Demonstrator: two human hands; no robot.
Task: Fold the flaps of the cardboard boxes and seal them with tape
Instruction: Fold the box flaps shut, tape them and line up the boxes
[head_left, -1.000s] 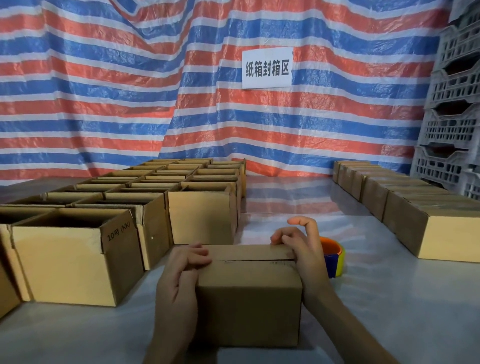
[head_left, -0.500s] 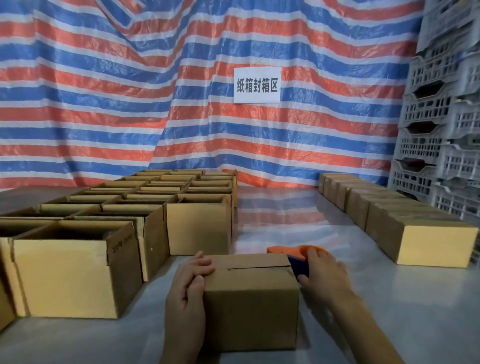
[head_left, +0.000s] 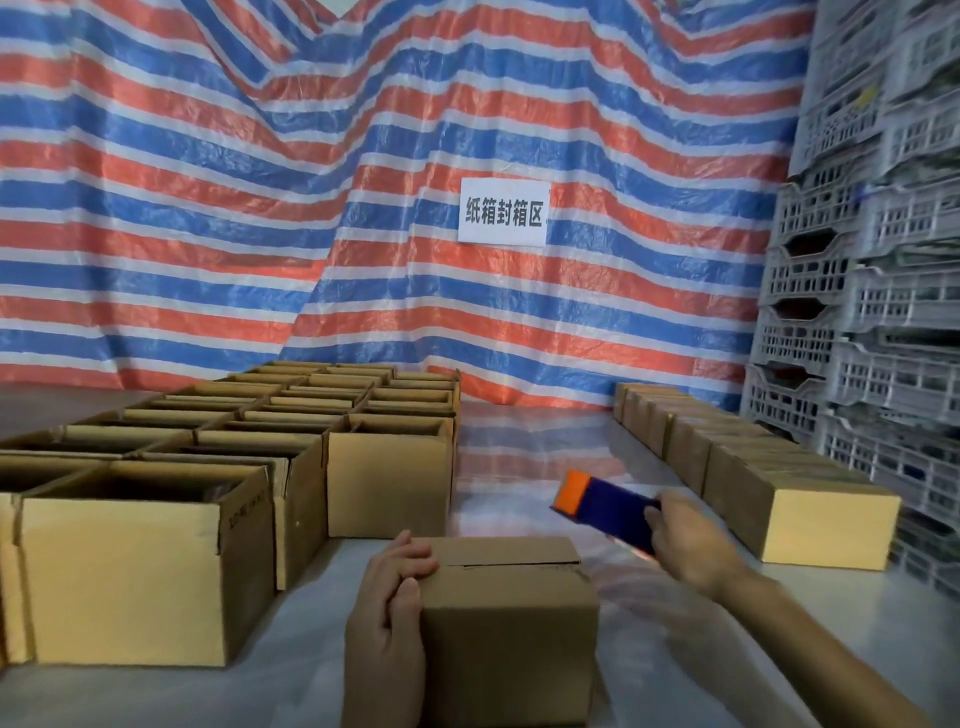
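A small cardboard box with its top flaps folded down stands on the table right in front of me. My left hand grips the box's left top edge, fingers over the flaps and thumb on the near face. My right hand holds a blue and orange tape dispenser in the air, to the right of the box and a little above it. The dispenser is blurred and is not touching the box.
Several open-topped boxes fill the left half of the table in rows. A row of closed boxes runs along the right side. Stacked grey plastic crates stand at the far right. A striped tarp with a white sign hangs behind.
My right hand left the box's top, took the tape dispenser from the table behind the box and lifted it up to the right. My left hand stayed on the box.
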